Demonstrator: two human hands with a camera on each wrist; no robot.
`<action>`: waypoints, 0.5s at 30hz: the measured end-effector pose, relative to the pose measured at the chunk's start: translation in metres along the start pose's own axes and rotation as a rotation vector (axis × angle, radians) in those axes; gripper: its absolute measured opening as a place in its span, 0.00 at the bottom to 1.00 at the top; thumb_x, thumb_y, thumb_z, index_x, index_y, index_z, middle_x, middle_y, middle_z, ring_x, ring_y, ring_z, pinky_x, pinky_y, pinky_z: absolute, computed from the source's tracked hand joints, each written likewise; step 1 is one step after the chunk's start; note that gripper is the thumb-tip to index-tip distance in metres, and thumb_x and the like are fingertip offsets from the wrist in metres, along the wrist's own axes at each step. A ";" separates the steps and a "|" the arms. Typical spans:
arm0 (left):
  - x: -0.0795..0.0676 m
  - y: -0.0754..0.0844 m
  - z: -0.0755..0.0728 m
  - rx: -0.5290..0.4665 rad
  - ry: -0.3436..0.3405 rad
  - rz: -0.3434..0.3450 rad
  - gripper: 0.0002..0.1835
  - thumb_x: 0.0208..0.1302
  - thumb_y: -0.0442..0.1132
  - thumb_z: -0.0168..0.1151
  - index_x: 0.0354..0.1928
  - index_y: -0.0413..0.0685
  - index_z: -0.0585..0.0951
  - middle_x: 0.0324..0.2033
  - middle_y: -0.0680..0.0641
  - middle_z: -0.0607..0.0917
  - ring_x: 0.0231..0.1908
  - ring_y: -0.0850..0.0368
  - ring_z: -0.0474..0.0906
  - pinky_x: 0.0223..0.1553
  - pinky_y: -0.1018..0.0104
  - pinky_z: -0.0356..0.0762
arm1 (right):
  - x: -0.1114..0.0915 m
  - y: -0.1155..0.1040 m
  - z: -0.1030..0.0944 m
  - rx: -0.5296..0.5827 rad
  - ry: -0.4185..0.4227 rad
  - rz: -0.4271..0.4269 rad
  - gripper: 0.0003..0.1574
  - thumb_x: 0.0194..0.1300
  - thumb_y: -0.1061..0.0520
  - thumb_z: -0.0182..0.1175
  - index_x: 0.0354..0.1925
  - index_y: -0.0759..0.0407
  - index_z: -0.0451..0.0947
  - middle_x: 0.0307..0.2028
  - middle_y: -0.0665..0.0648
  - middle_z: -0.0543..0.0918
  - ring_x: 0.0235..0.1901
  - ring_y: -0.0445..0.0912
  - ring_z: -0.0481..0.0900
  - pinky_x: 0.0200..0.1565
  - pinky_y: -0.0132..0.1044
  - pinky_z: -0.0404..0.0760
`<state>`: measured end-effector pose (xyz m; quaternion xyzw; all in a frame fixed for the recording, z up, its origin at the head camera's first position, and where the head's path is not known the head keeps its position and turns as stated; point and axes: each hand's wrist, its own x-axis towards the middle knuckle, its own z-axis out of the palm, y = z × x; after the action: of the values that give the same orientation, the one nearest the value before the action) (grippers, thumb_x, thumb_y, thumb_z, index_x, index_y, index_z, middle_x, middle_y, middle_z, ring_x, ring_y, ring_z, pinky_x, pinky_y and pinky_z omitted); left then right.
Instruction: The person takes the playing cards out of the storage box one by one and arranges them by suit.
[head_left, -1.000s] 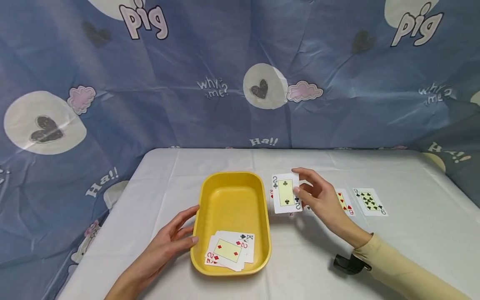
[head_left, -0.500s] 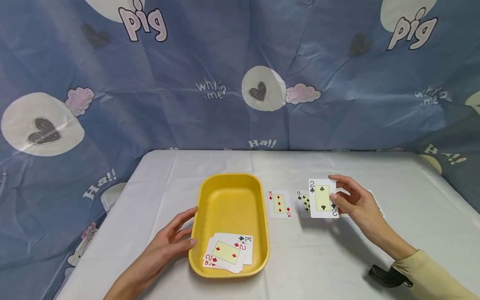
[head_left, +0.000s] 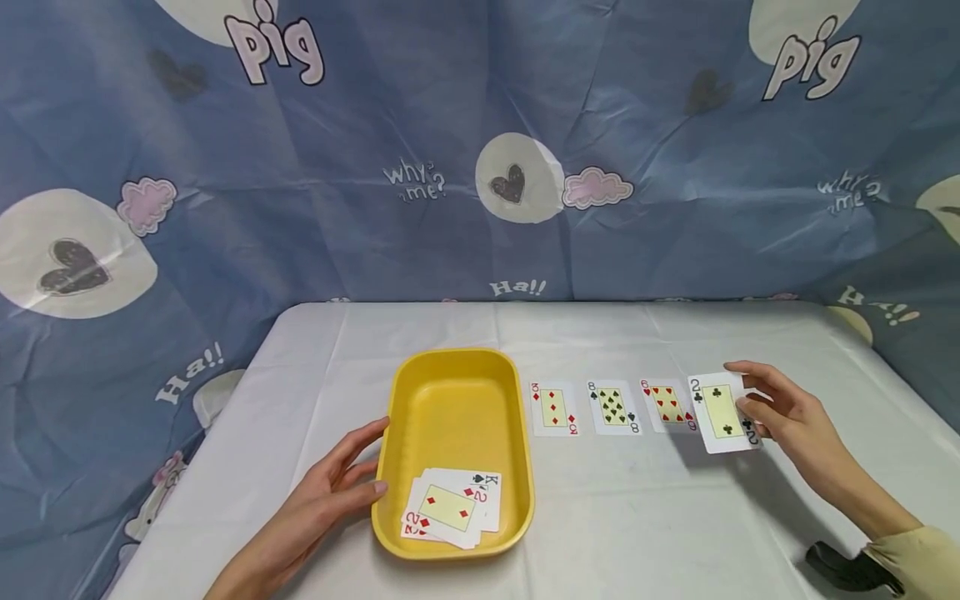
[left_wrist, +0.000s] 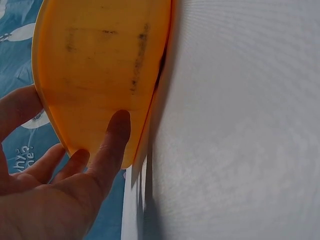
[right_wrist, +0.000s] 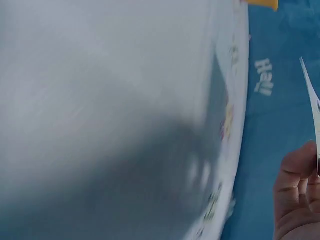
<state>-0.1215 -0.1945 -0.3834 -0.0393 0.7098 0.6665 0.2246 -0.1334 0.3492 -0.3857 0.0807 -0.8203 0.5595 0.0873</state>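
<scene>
My right hand [head_left: 795, 429] pinches a two of clubs playing card [head_left: 720, 412] by its right edge, raised over the right end of a row of cards. In the right wrist view the card appears nearly edge-on at the far right. My left hand [head_left: 322, 500] rests its relaxed fingers against the left side of a yellow tray [head_left: 517, 433]; in the left wrist view, fingertips touch its outer wall [left_wrist: 100, 65]. A two of diamonds [head_left: 450, 507] tops several overlapping cards at the tray's near end, a king of spades [head_left: 491, 504] among them.
Right of the tray, a three of diamonds [head_left: 554, 409], an eight of spades [head_left: 613, 407] and a six of hearts [head_left: 667, 405] lie face up in a row on the white tablecloth [head_left: 615, 517]. A blue printed cloth [head_left: 360, 233] hangs behind the table.
My right hand has carried the two of clubs rightward along the row, uncovering the three, eight and six and covering the nine of clubs at the end. The left hand stays at the tray.
</scene>
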 end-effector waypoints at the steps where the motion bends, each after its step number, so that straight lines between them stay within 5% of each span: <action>1: 0.000 0.000 0.000 0.001 0.002 -0.001 0.37 0.62 0.41 0.69 0.71 0.65 0.64 0.72 0.52 0.58 0.65 0.47 0.68 0.56 0.52 0.75 | -0.002 0.003 -0.004 -0.025 -0.001 0.005 0.26 0.71 0.67 0.55 0.66 0.59 0.69 0.45 0.48 0.78 0.36 0.38 0.76 0.27 0.32 0.72; 10: 0.002 0.000 0.003 0.005 0.027 -0.028 0.38 0.60 0.42 0.71 0.70 0.66 0.65 0.72 0.52 0.59 0.65 0.46 0.67 0.55 0.52 0.76 | -0.026 0.028 -0.038 -0.232 -0.071 0.015 0.28 0.69 0.66 0.59 0.66 0.60 0.68 0.43 0.50 0.76 0.24 0.43 0.76 0.22 0.40 0.70; 15: 0.002 0.000 0.001 0.009 0.026 -0.027 0.38 0.60 0.43 0.71 0.70 0.66 0.64 0.73 0.51 0.58 0.65 0.46 0.67 0.55 0.53 0.76 | -0.032 0.041 -0.050 -0.393 -0.107 -0.044 0.29 0.64 0.68 0.63 0.63 0.62 0.71 0.42 0.42 0.78 0.31 0.35 0.80 0.27 0.30 0.73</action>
<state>-0.1232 -0.1931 -0.3842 -0.0566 0.7149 0.6598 0.2244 -0.1094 0.4115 -0.4122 0.1094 -0.9152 0.3814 0.0698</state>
